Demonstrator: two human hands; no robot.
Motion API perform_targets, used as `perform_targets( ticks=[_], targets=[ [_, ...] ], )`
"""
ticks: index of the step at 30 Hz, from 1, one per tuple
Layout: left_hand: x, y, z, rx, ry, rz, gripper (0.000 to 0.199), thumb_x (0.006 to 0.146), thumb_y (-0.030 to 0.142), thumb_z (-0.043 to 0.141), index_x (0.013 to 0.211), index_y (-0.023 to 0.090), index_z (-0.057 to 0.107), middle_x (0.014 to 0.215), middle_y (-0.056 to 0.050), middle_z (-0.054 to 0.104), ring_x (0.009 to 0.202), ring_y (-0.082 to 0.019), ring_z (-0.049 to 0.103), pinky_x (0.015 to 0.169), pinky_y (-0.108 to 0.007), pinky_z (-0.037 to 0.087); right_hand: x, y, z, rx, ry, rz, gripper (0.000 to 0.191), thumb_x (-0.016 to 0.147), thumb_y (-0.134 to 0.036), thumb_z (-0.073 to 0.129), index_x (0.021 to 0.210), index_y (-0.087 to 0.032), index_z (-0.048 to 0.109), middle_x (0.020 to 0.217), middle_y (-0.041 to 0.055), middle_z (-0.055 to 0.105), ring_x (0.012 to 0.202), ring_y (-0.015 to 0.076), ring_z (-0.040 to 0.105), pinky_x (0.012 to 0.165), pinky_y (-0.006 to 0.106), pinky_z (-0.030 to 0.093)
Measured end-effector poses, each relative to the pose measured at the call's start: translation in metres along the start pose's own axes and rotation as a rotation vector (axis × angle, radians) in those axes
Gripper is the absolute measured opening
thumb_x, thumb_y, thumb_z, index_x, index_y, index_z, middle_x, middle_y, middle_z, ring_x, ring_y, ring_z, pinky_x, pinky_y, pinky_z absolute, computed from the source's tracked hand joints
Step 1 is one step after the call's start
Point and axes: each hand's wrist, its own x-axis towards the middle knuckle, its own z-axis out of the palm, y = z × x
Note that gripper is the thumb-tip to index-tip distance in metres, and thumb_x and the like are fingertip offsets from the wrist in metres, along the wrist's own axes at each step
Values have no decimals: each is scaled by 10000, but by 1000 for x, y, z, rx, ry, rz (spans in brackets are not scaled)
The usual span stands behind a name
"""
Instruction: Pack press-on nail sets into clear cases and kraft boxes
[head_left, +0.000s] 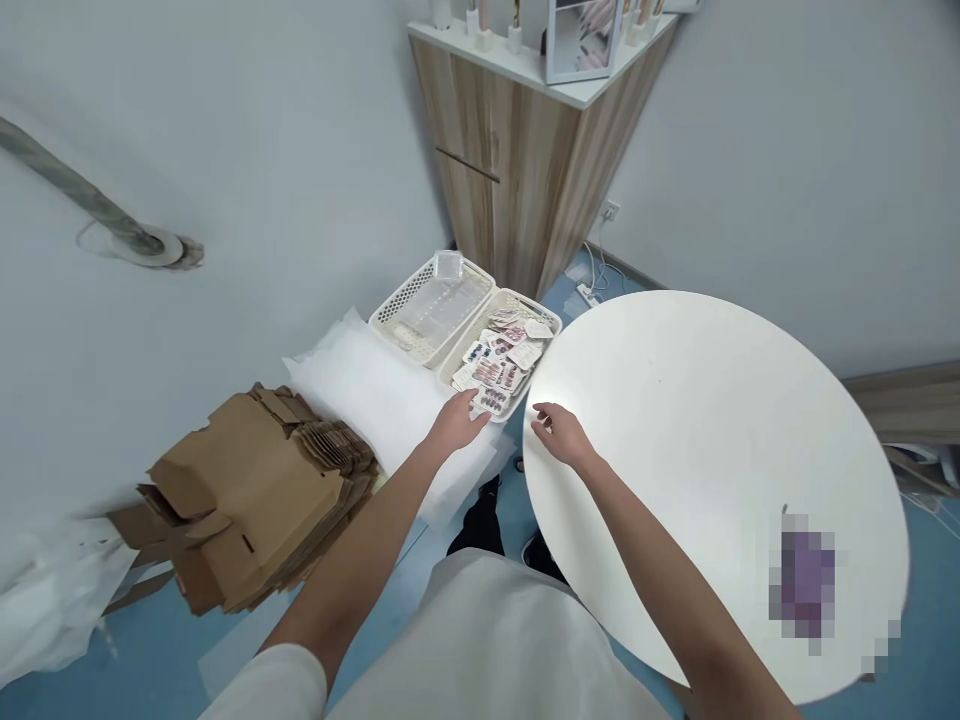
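A white basket [551,328] is filled with small cards [501,362] bearing rows of coloured pieces that look like press-on nails. At the basket's near end is my left hand [457,424], fingers and thumb apart, holding nothing visible; whether its fingertips touch the cards I cannot tell. My right hand [561,434] hovers at the left rim of the round white table [712,430], its fingers curved with a gap to the thumb, and no object shows in it. A second white basket [431,310] adjoins the first and contains a small clear box [448,265] at its far end.
Left of the baskets lie white foam sheets [367,375] and a stack of flattened brown cardboard boxes [247,480]. A wood-grain cabinet [510,170] fills the corner ahead. A power strip [587,295] with cables is on the floor. A blurred-out purple item [806,580] is on the table.
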Motion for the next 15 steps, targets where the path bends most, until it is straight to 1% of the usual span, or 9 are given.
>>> perform_targets(
  ticks=[2,4,7,11,13,15],
  targets=[
    [27,-10,-3,-92,-28,-29,594,735,352,541,1265,170,344,1248,-126,456,1039,-226,517,857,-323,404,25,-12,14,33,9,19,351,750,-278,486,1089,-205,533,1017,68,586,816,175,564,741,312,450],
    [49,-18,-2,-199,-65,-89,660,714,287,563,1296,163,280,1277,-145,424,1073,-226,497,844,-312,407,47,-21,28,93,7,61,376,731,-242,502,1103,-196,524,1048,71,578,865,181,560,778,318,451],
    [75,-28,3,-317,-101,-206,709,687,226,570,1309,154,237,1296,-161,402,1105,-234,472,839,-309,403,73,-28,46,187,-8,128,456,700,-196,525,1154,-194,481,1138,76,531,976,198,531,838,337,437],
    [93,-34,10,-389,-163,-308,692,657,208,575,1284,164,284,1246,-138,465,1056,-235,506,809,-299,410,98,-26,61,302,-12,224,571,653,-163,555,1206,-202,420,1239,85,448,1105,229,460,871,362,428],
    [98,-34,12,-411,-159,-355,685,637,201,585,1265,167,315,1244,-132,471,1042,-238,513,790,-286,412,108,-22,67,387,-20,262,617,634,-162,568,1223,-215,394,1270,82,419,1129,233,445,865,358,436],
    [102,-34,13,-435,-143,-386,667,622,197,597,1241,160,352,1235,-134,480,1046,-244,508,788,-280,407,116,-16,74,465,-24,265,658,617,-160,577,1238,-216,365,1268,87,424,1111,228,462,853,354,443]
  ],
)
